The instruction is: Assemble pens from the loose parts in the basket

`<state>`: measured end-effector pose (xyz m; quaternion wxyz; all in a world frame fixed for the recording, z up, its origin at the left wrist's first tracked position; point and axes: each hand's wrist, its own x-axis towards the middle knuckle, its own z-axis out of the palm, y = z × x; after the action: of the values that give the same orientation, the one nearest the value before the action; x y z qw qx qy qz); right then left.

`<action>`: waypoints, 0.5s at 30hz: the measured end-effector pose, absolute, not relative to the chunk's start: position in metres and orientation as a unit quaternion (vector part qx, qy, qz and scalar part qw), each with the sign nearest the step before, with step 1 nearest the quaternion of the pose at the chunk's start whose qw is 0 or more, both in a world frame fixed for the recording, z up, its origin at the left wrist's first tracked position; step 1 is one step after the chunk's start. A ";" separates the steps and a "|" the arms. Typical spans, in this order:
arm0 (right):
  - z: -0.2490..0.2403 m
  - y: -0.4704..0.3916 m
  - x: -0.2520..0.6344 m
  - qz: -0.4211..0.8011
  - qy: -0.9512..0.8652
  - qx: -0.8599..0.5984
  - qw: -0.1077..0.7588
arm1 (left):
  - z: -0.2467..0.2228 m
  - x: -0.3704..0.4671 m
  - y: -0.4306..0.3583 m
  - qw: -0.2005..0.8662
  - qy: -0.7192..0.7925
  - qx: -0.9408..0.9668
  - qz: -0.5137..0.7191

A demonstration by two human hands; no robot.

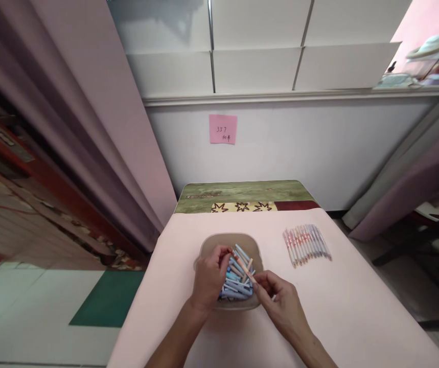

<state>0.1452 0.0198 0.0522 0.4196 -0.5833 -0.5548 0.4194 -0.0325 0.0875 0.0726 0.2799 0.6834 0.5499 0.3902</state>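
A pale pen with orange-red markings (244, 266) is held slantwise above a beige container (212, 242). My left hand (212, 273) pinches its upper left end, and my right hand (280, 301) grips its lower right end between thumb and fingers. Below it, inside the container, lie many loose blue, white and tan pen parts (237, 292). To the right on the pink table cover, a row of assembled-looking pens (306, 246) lies side by side, pale with reddish and bluish parts. My left wrist partly hides the container's left side.
The pink-covered table (181, 240) shows a green patterned strip (242, 191) at its far edge. Behind stands a white wall with a pink note (223, 129). Curtains hang at both sides, and dark furniture legs stand at the right.
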 end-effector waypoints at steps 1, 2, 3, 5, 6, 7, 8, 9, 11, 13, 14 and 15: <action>0.052 0.020 0.146 0.419 -0.556 -0.583 0.419 | 0.073 -0.033 0.087 0.269 0.545 0.697 0.381; 0.052 0.020 0.146 0.418 -0.559 -0.582 0.417 | 0.074 -0.033 0.086 0.256 0.541 0.712 0.368; 0.052 0.019 0.147 0.416 -0.562 -0.583 0.414 | 0.075 -0.033 0.085 0.241 0.539 0.725 0.354; 0.052 0.019 0.148 0.410 -0.570 -0.584 0.407 | 0.077 -0.033 0.083 0.219 0.535 0.745 0.332; 0.052 0.018 0.149 0.407 -0.574 -0.583 0.406 | 0.078 -0.033 0.081 0.210 0.533 0.750 0.329; 0.053 0.017 0.150 0.402 -0.578 -0.583 0.405 | 0.079 -0.032 0.080 0.204 0.531 0.754 0.330; 0.053 0.016 0.151 0.395 -0.581 -0.584 0.406 | 0.081 -0.031 0.078 0.200 0.527 0.756 0.333; 0.053 0.015 0.152 0.383 -0.587 -0.587 0.405 | 0.082 -0.030 0.077 0.197 0.522 0.758 0.337; 0.054 0.013 0.153 0.346 -0.599 -0.600 0.402 | 0.085 -0.027 0.073 0.197 0.509 0.763 0.345; 0.055 0.009 0.153 0.309 -0.606 -0.614 0.400 | 0.086 -0.025 0.069 0.205 0.494 0.765 0.358; 0.054 0.007 0.154 0.298 -0.606 -0.617 0.403 | 0.086 -0.024 0.067 0.212 0.487 0.763 0.369; 0.053 0.004 0.156 0.293 -0.606 -0.617 0.408 | 0.086 -0.024 0.065 0.218 0.484 0.757 0.381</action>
<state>0.1556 0.0044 0.0527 0.4075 -0.6172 -0.6056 0.2935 -0.0236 0.0649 0.0858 0.2182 0.7571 0.4842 0.3806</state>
